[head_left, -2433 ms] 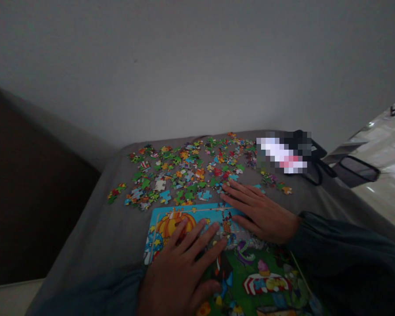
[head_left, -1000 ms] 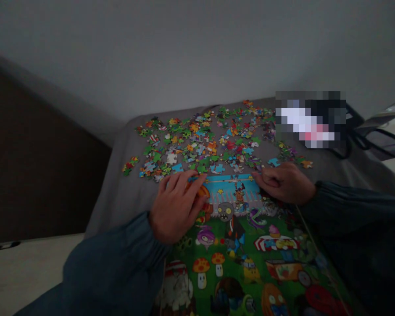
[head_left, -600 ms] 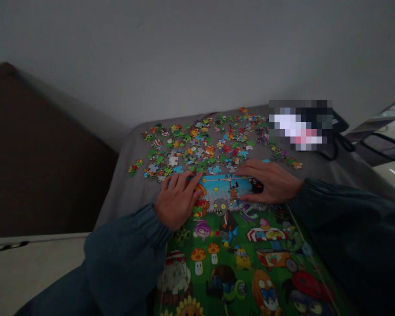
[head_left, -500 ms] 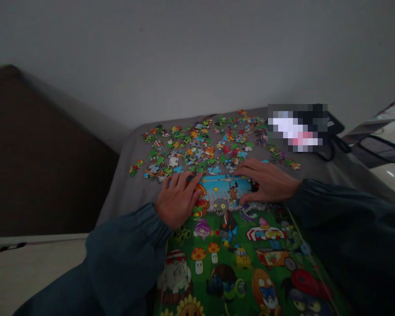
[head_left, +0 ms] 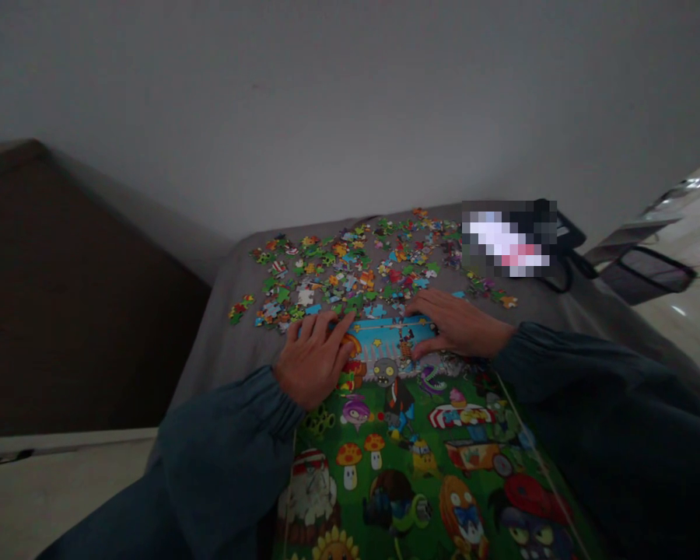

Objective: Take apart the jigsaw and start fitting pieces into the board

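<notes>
A picture board [head_left: 405,459] with cartoon plants and zombies on green extends from the front toward the loose pieces. My left hand [head_left: 313,362] rests at its far left corner, fingers spread and nothing visibly held. At the far right corner lies my right hand [head_left: 458,323], its thumb apart from its bent fingers. Between the hands, a blue strip [head_left: 379,330] with stars runs along the far edge; a thin light line crosses it. Just beyond the fingertips are scattered jigsaw pieces [head_left: 306,297]. The undersides of both hands are hidden.
A grey cloth-covered surface [head_left: 210,358] reaches back to the wall [head_left: 350,109]. To the right rear are a blurred-out item [head_left: 502,241] and a black strap [head_left: 560,280]. A dark brown panel [head_left: 82,311] stands at the left.
The view has shifted slightly, so the far pieces and the item at the right rear appear lower and further left. Both hands keep about the same places on the board.
</notes>
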Available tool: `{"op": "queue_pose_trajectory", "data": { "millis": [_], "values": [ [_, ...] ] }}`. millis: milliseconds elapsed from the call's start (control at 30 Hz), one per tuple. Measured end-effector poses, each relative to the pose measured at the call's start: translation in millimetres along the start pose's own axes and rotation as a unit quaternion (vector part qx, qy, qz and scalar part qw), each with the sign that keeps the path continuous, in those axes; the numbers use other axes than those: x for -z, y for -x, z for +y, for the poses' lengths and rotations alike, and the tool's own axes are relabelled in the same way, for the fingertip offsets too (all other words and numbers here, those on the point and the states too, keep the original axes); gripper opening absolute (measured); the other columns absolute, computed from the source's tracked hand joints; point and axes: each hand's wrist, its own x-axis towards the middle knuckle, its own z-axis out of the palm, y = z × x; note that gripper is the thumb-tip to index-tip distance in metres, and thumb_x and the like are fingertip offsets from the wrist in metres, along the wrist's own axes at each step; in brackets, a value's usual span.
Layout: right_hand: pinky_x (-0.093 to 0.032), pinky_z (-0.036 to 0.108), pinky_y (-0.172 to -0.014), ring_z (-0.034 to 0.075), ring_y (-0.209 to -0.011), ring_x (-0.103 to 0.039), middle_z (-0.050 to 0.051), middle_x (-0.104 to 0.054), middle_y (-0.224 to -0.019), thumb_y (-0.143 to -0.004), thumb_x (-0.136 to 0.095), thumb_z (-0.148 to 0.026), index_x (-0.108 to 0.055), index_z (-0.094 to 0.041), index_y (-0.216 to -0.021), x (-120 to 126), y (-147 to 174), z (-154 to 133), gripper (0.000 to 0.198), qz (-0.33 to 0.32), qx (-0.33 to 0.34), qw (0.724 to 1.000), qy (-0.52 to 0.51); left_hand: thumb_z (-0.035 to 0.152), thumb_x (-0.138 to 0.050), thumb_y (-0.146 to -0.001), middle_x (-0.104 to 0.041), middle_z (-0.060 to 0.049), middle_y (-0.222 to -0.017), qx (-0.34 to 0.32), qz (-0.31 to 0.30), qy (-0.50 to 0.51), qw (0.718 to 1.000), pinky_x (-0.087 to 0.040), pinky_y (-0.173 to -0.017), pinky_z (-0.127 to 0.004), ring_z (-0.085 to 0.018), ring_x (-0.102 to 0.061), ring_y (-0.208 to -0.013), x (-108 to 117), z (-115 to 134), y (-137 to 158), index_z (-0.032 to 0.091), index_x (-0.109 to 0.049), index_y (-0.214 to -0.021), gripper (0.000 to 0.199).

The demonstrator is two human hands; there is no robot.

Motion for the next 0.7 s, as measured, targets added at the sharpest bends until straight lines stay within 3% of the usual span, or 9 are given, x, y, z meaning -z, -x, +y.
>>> {"op": "queue_pose_trajectory", "data": {
  "millis": [200, 400, 700],
  "values": [
    [-0.050, 0.044, -0.091, 0.028, -0.105, -0.060, 0.013, -0.064, -0.110, -0.083, -0.062, -0.064, -0.060, -0.016, -0.115, 1.3, 0.8, -1.7, 0.058, 0.021, 0.010, 1.000, 0.017, 0.041, -0.024, -0.104, -0.055, -0.012, -0.129, 0.009, -0.001, 0.010, 1.000, -0.038, -0.099, -0.048, -0.030, -0.047, -0.118, 1.3, 0.5, 0.8, 0.022, -0.046, -0.145, 0.050],
    [-0.051, 0.043, -0.090, 0.026, -0.102, -0.061, 0.012, -0.066, -0.107, -0.097, -0.053, -0.047, -0.063, -0.018, -0.112, 2.1, 2.5, -3.6, 0.035, 0.057, 0.025, 0.997, 0.055, 0.040, -0.028, -0.104, -0.056, -0.011, -0.128, 0.000, 0.004, 0.003, 1.000, -0.040, -0.098, -0.048, -0.029, -0.048, -0.117, 1.6, -1.5, 1.9, 0.023, -0.047, -0.146, 0.049],
    [-0.052, 0.045, -0.091, 0.027, -0.104, -0.062, 0.014, -0.067, -0.110, -0.097, -0.054, -0.042, -0.059, -0.014, -0.120, 0.8, 1.9, -2.2, 0.037, 0.059, 0.002, 0.997, 0.049, 0.038, -0.035, -0.103, -0.058, -0.010, -0.123, -0.019, -0.010, -0.021, 1.000, -0.044, -0.093, -0.046, -0.028, -0.052, -0.109, 6.7, -4.9, -6.5, 0.024, -0.050, -0.143, 0.045]
  ]
}}
